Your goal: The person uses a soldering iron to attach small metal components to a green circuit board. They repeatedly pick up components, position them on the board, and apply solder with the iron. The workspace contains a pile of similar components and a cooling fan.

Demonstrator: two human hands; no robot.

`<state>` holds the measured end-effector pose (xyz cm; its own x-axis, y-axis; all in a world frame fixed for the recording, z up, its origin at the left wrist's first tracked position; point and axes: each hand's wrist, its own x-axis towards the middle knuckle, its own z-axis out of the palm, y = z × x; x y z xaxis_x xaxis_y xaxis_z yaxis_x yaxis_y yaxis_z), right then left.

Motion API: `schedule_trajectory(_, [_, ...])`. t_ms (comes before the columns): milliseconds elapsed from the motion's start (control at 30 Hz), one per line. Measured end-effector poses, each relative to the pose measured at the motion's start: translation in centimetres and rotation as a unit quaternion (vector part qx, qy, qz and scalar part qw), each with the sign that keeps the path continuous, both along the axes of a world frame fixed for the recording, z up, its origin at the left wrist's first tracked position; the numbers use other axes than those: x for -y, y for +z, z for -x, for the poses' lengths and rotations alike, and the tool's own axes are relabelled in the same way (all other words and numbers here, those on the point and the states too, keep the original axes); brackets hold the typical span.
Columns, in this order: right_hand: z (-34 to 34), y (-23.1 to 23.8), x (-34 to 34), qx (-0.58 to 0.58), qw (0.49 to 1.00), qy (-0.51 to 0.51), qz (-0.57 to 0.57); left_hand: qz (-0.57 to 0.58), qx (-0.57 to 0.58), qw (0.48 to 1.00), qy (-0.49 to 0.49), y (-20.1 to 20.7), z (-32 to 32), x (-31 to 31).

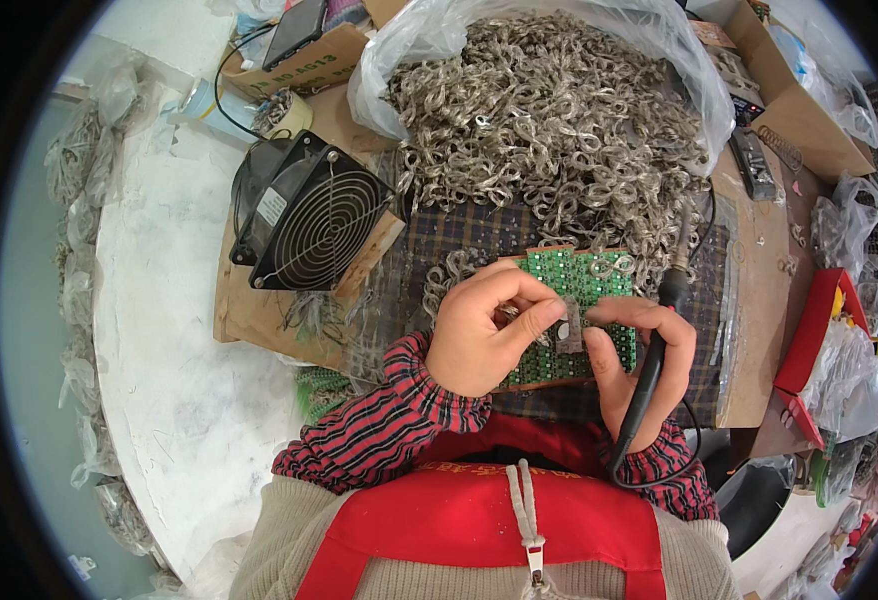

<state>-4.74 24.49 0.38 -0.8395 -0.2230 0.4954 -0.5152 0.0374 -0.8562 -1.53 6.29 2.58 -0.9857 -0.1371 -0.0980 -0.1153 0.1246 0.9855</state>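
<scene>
My left hand [481, 335] pinches a small grey metal part [569, 328] over a green circuit board panel [584, 275] that lies on a dark plaid cloth. My right hand [639, 365] holds a black soldering iron [654, 365] upright, its cord looping down past my wrist, and its thumb and forefinger also touch the grey part. Both hands meet at the middle of the board. A large heap of silvery metal clips [549, 110] spills from a clear plastic bag just behind the board.
A black square fan [309, 215] stands tilted at the left on a cardboard sheet. Cardboard boxes [804, 110] and a red tray [814, 330] sit at the right. A white curved tabletop [169, 340] runs along the left, with plastic bags at its edge.
</scene>
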Motion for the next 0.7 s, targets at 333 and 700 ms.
schedule_trajectory(333, [-0.01,0.41,-0.02,-0.007,0.995,0.049,-0.084,0.056,-0.053,0.996,-0.049,-0.33,0.04,0.25])
schedule_trajectory(700, [-0.31,-0.04,0.3,0.066,0.997,-0.001,-0.036,0.101,-0.063,0.99,-0.075,0.04,-0.04,0.32])
